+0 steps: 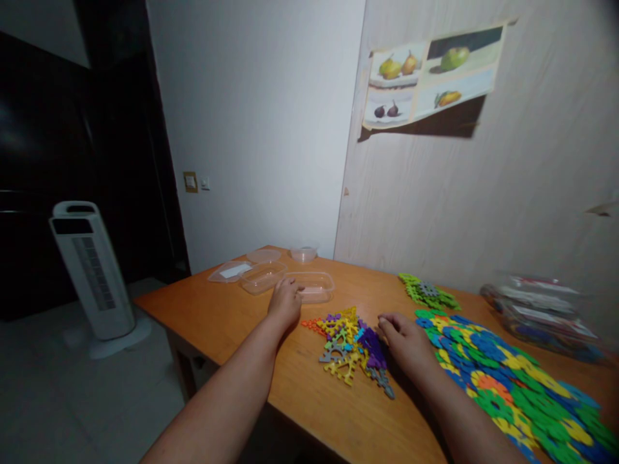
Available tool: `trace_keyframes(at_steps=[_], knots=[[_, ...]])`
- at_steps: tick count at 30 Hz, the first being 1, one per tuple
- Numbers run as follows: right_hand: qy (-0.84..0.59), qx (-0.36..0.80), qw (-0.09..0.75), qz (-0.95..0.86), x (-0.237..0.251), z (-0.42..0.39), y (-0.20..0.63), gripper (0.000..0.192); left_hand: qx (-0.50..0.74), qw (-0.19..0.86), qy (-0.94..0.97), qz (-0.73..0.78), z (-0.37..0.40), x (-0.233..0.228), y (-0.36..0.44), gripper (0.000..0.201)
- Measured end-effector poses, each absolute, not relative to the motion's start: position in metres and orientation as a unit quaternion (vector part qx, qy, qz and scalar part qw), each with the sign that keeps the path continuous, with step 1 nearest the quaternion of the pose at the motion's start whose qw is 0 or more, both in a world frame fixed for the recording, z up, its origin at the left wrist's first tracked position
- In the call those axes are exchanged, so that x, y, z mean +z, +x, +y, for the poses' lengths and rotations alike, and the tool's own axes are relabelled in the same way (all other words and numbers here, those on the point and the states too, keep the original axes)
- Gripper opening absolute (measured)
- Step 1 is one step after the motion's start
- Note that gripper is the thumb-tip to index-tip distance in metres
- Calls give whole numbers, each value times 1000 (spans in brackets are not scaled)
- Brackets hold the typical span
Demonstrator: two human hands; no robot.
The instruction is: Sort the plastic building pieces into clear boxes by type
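My left hand [286, 303] is at the left end of a clear plastic container [316, 293]; its fingers appear closed on the near left rim. A second clear container [261, 277] stands just left of it. My right hand [403, 338] is at the right edge of a pile of small toothed plastic building pieces [343, 345], in yellow, purple, grey, orange and blue. Its fingers are curled with thumb and forefinger close together; whatever they may hold is too small to make out. Dark purple pieces [373, 348] lie right beside those fingers.
Flower-shaped plastic discs [493, 361] cover the right of the wooden table [232, 322]. Green pieces [425, 291] lie behind them, and packed clear boxes [546, 316] stand at far right. Flat lids [231, 270] and a round tub [304, 252] are at the back left.
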State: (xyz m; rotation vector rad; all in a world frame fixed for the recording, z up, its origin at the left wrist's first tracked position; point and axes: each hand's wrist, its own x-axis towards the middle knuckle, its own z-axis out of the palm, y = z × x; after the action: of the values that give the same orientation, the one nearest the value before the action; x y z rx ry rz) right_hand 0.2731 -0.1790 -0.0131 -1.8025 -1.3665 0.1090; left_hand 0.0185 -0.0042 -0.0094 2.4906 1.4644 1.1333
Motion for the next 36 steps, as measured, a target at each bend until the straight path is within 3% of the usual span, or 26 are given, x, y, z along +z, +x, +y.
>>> trace_keyframes(at_steps=[8, 14, 19, 26, 36], knots=[[-727, 44, 430, -534, -15, -178, 278, 34, 441, 116, 798, 394, -5, -9, 25, 35], [-731, 31, 431, -528, -16, -178, 280, 34, 547, 215, 675, 446, -3, -3, 23, 29], [-744, 55, 354, -565, -14, -180, 276, 32, 573, 332, 580, 475, -5, -4, 27, 21], [-729, 58, 282, -621, -9, -185, 266, 34, 569, 497, 511, 410, -16, 1, 34, 30], [-716, 84, 343, -602, -15, -181, 280, 29, 590, 453, 512, 430, -9, -5, 35, 22]])
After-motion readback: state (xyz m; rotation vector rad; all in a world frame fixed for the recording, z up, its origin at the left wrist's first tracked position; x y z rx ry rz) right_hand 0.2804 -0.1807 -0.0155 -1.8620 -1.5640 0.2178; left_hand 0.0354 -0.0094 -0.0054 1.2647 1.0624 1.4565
